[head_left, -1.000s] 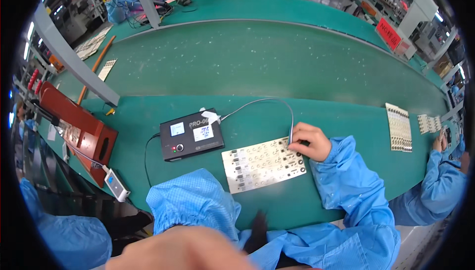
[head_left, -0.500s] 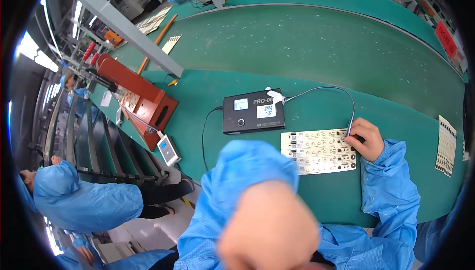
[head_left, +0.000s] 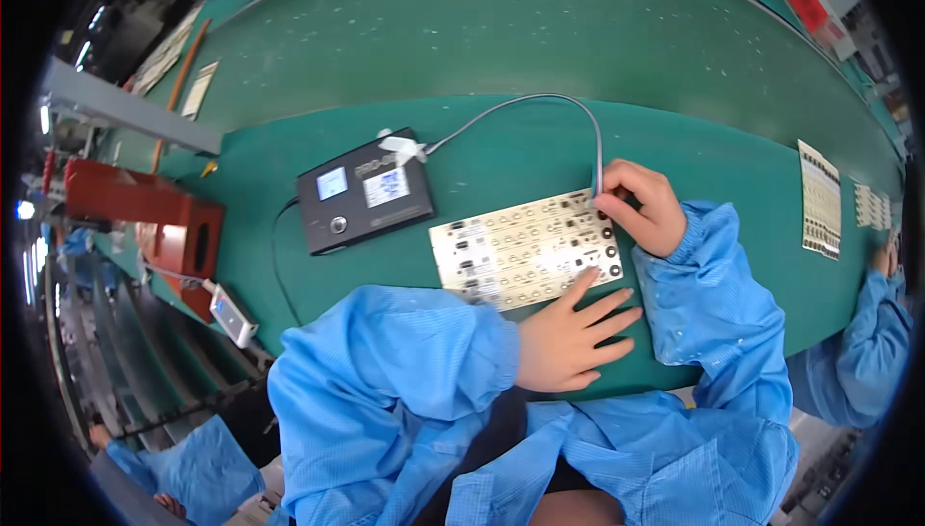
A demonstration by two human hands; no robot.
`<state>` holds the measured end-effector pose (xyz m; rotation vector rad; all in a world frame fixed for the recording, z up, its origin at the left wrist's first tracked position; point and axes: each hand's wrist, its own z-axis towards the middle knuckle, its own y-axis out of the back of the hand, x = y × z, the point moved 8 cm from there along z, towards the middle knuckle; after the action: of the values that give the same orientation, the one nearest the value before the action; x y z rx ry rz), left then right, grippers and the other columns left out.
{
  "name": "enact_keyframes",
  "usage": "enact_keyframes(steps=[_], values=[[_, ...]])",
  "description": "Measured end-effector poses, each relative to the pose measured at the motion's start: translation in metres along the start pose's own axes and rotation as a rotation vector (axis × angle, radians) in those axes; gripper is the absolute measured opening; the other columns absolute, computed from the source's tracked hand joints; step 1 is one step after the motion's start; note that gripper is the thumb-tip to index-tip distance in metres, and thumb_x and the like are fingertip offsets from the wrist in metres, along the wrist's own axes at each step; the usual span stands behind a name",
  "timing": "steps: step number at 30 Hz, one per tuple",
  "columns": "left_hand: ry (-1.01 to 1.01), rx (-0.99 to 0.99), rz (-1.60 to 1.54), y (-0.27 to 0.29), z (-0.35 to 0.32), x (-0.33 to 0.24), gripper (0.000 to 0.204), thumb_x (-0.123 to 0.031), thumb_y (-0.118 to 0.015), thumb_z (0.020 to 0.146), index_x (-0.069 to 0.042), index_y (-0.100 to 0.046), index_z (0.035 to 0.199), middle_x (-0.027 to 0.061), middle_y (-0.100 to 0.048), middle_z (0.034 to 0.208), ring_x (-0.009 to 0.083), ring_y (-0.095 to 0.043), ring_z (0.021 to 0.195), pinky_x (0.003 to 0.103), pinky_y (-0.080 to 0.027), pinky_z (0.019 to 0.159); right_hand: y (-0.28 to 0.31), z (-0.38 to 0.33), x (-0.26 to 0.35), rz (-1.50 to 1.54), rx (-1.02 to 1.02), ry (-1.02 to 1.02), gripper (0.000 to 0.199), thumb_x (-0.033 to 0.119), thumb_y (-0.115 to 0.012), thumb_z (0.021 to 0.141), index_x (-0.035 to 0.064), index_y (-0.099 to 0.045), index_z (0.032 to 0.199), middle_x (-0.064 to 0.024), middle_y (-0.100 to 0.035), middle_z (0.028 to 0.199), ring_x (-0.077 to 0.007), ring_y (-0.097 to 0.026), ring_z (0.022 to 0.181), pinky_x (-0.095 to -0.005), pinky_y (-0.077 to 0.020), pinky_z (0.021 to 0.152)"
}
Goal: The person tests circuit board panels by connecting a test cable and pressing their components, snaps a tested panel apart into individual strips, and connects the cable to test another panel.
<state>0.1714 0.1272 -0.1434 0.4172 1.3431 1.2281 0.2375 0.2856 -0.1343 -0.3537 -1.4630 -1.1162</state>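
A cream circuit board panel (head_left: 520,247) with rows of small components lies on the green mat, slightly tilted. At its upper right corner my right hand (head_left: 646,206) pinches the end of a grey cable (head_left: 564,99), fingertips against the board; the tip is hidden by the fingers. My left hand (head_left: 573,341) is open with its fingers spread, the index fingertip at the board's lower right edge. The cable arcs back to a black box (head_left: 366,208) with a small lit screen, a round button and white tape at the plug.
A red-brown metal fixture (head_left: 145,208) stands at the left, with a small white device (head_left: 231,316) on a cable by the table edge. More board panels (head_left: 820,200) lie at the right, near another person's blue sleeve (head_left: 872,333). A grey post (head_left: 125,107) rises at left.
My left arm has come down from in front of the camera, and the hand now rests at the board's lower edge. The view has shifted and turned; my right hand still holds the cable end.
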Motion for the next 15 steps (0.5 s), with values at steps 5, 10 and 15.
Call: enact_keyframes(steps=[5,10,15], values=[[0.017,0.112,-0.016,-0.009,0.002,0.015,0.051,-0.040,-0.057,0.088,-0.013,-0.053,0.130,0.0138,-0.037,0.151,0.0341,-0.030,0.142,0.071,-0.015,0.111,-0.002,0.006,-0.003,-0.114,0.058,0.106,0.009,0.003,-0.067,0.088,-0.0011,-0.059,0.089,-0.0103,-0.057,0.089,-0.0179,-0.055,0.071,-0.0287,-0.0432,0.061],[0.003,0.032,-0.016,-0.004,0.000,0.016,0.052,-0.038,-0.064,0.082,-0.010,-0.054,0.124,0.0154,-0.044,0.145,0.0337,-0.035,0.139,0.068,-0.018,0.112,-0.006,0.009,-0.003,-0.144,0.056,0.146,0.011,0.004,-0.070,0.085,-0.0003,-0.060,0.086,-0.0098,-0.058,0.086,-0.0205,-0.055,0.074,-0.0304,-0.0434,0.063],[0.011,0.134,0.016,-0.010,-0.003,0.019,0.053,-0.042,-0.059,0.088,-0.014,-0.051,0.131,0.0131,-0.037,0.152,0.0321,-0.030,0.143,0.069,-0.020,0.110,-0.010,0.011,-0.003,-0.178,0.055,0.135,0.013,0.006,-0.072,0.082,0.0020,-0.060,0.085,-0.0096,-0.059,0.084,-0.0262,-0.056,0.076,-0.0355,-0.0451,0.066]])
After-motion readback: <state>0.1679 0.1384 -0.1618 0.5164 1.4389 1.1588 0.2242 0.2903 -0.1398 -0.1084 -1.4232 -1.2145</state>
